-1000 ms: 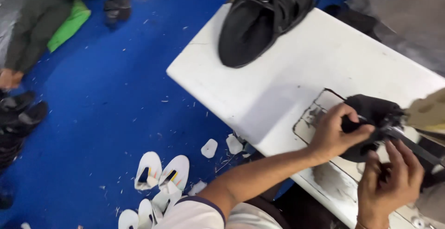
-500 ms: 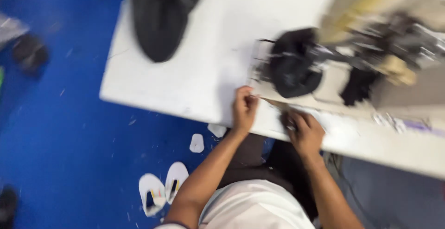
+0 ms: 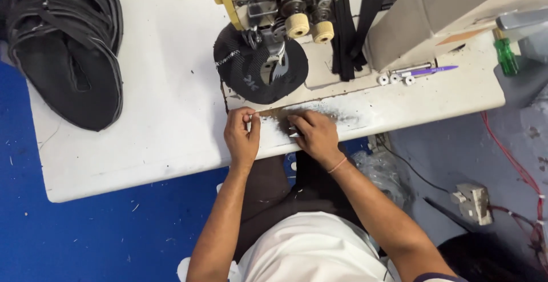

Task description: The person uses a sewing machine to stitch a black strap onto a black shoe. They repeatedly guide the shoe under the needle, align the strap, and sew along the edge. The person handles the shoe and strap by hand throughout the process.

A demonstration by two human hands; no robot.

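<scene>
both hands [image 3: 242, 135] [image 3: 314, 135] pinch a thin strip [image 3: 273, 112] before the sewing machine [image 3: 319, 13].

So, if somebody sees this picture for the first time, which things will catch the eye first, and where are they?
First, the two hands at the near edge of the white table: the left hand and the right hand pinch a thin strip between them. Just behind sits the sewing machine, a round black fabric piece under its needle area. At the far left lies a pile of black pieces.

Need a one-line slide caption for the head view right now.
Both hands, left hand and right hand, rest at the table edge before the sewing machine.
</scene>
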